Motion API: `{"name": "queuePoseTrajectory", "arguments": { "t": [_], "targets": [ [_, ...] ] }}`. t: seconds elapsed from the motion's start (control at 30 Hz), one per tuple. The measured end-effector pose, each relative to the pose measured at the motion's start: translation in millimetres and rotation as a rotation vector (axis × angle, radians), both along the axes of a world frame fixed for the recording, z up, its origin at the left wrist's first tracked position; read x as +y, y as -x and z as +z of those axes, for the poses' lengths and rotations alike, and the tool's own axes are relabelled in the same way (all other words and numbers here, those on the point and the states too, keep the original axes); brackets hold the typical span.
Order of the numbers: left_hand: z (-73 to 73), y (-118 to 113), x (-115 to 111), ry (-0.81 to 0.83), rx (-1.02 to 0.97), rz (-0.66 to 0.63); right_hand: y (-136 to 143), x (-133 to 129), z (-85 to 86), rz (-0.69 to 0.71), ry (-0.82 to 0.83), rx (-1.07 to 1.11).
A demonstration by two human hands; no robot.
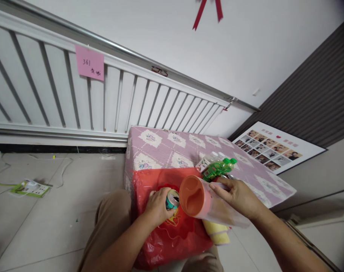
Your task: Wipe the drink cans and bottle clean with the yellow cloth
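My left hand (157,209) is wrapped round an opened drink can (172,200), teal at the side with a silver top, tilted to the right. My right hand (238,196) grips a clear plastic jug (228,213) lying nearly on its side, its orange top (192,196) facing the can. The can's rim is close to the orange top; whether they touch I cannot tell. Something yellowish shows through the jug's wall. Below both hands lies a scalloped red tray (186,226) with a gold heart pattern, on red plastic sheeting (149,181).
Green-capped bottles (217,170) stand in a group behind the jug. A yellow cloth (220,234) hangs over the table's front edge. The table has a purple patterned cloth (166,141). A white radiator (149,102) runs behind it; a power strip (31,187) lies on the floor.
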State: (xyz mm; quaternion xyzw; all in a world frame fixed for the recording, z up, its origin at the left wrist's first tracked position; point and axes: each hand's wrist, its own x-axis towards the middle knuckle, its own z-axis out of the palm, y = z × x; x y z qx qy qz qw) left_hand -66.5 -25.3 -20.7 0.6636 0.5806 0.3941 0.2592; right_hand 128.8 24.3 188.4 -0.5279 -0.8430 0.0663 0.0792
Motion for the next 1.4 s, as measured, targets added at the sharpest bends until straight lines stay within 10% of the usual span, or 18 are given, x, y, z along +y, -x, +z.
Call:
{"name": "queuePoseTrajectory", "arguments": {
  "t": [1.4],
  "targets": [
    [-1.7,-0.7,-0.7,0.006,-0.018,0.003,1.9,-0.1,3.1,-0.011,0.022,-0.032]
  ]
}}
